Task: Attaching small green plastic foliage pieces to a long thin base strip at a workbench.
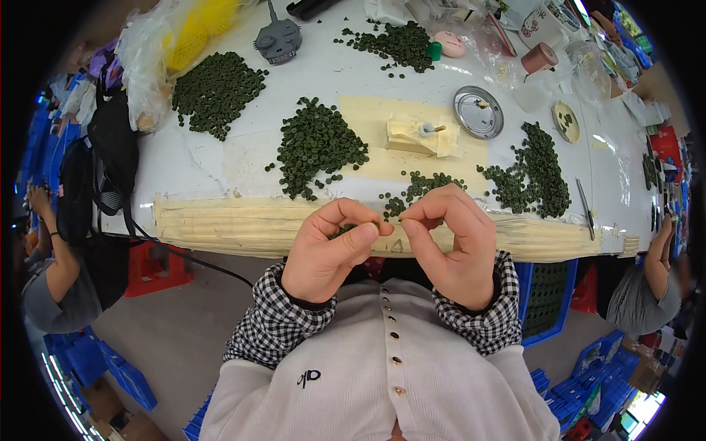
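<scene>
My left hand (331,250) and my right hand (457,242) are raised over the table's near edge, their fingertips facing each other with a small gap between. Thumb and forefinger are pinched together on each hand; whatever lies between the tips is too small to make out. Dark green bits (342,231) show inside the curl of my left fingers, and I cannot tell if they are held or lie behind. Just beyond my right hand is a small cluster of dark green round pieces (426,184). A larger heap of such pieces (316,147) lies beyond my left hand.
More green heaps lie at far left (219,94), far middle (401,45) and right (540,173). A taped block with a peg (423,134), a round metal lid (478,112), a grey turret-shaped part (278,40) and a thin metal tool (585,209) share the table. Other people sit at both sides.
</scene>
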A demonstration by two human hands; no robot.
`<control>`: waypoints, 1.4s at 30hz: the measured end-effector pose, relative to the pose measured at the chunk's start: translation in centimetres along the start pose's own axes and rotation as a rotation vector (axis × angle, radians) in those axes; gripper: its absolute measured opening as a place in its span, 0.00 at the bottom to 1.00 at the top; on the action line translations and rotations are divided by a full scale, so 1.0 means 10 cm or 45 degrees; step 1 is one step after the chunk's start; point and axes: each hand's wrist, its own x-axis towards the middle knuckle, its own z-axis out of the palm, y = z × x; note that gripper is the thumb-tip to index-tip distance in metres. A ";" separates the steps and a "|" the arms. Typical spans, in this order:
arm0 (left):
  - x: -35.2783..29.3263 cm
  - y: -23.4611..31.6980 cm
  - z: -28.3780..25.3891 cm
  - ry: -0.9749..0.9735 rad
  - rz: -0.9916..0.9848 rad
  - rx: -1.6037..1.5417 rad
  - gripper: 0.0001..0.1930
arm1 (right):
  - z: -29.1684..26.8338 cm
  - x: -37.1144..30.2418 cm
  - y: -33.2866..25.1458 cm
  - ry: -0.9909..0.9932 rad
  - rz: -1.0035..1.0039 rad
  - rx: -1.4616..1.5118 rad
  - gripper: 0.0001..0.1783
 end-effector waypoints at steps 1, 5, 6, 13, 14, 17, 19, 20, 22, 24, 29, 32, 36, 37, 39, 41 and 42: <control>0.00 -0.01 -0.01 -0.016 -0.005 -0.046 0.10 | 0.01 0.00 0.00 -0.007 -0.010 0.009 0.05; -0.01 -0.02 0.01 -0.017 -0.022 -0.120 0.09 | 0.02 -0.02 0.02 -0.019 -0.038 0.025 0.06; -0.01 -0.01 0.03 -0.004 -0.021 -0.113 0.09 | 0.03 -0.02 0.02 -0.017 -0.044 0.024 0.06; -0.01 -0.05 0.04 0.015 0.033 -0.104 0.08 | 0.04 -0.03 0.02 0.005 -0.037 0.025 0.06; -0.02 -0.05 0.05 0.026 0.043 -0.108 0.08 | 0.04 -0.03 0.02 0.001 -0.039 0.024 0.06; -0.02 -0.04 0.05 0.044 -0.019 -0.126 0.08 | 0.05 -0.03 0.01 -0.005 -0.028 0.024 0.06; -0.02 -0.04 0.07 0.057 -0.015 -0.115 0.08 | 0.06 -0.03 0.00 -0.002 -0.033 0.019 0.07; -0.03 -0.04 0.08 0.064 -0.013 -0.110 0.08 | 0.06 -0.03 0.01 0.003 -0.043 0.014 0.07; -0.03 -0.04 0.10 0.075 -0.020 -0.073 0.09 | 0.07 -0.03 0.01 0.020 -0.079 -0.025 0.08; -0.03 -0.04 0.13 0.106 -0.028 -0.032 0.09 | 0.09 -0.03 0.03 0.041 -0.134 -0.091 0.09; -0.04 -0.04 0.16 0.200 -0.031 0.044 0.09 | 0.14 -0.04 0.06 0.080 -0.237 -0.203 0.10; -0.04 -0.03 0.18 0.262 -0.025 0.069 0.09 | 0.15 -0.06 0.05 0.058 -0.263 -0.248 0.11; -0.04 -0.04 0.17 0.258 -0.018 0.049 0.10 | 0.17 -0.07 0.08 0.073 -0.354 -0.286 0.11; -0.04 -0.04 0.17 0.252 -0.015 0.040 0.10 | 0.17 -0.07 0.08 0.074 -0.394 -0.309 0.12; -0.04 -0.04 0.16 0.250 -0.019 0.017 0.10 | 0.18 -0.07 0.09 0.076 -0.474 -0.354 0.12; -0.05 -0.04 0.15 0.259 -0.031 -0.010 0.10 | 0.18 -0.06 0.08 0.052 -0.508 -0.356 0.12; -0.05 -0.03 0.15 0.237 -0.039 -0.006 0.10 | 0.17 -0.06 0.08 0.042 -0.523 -0.362 0.12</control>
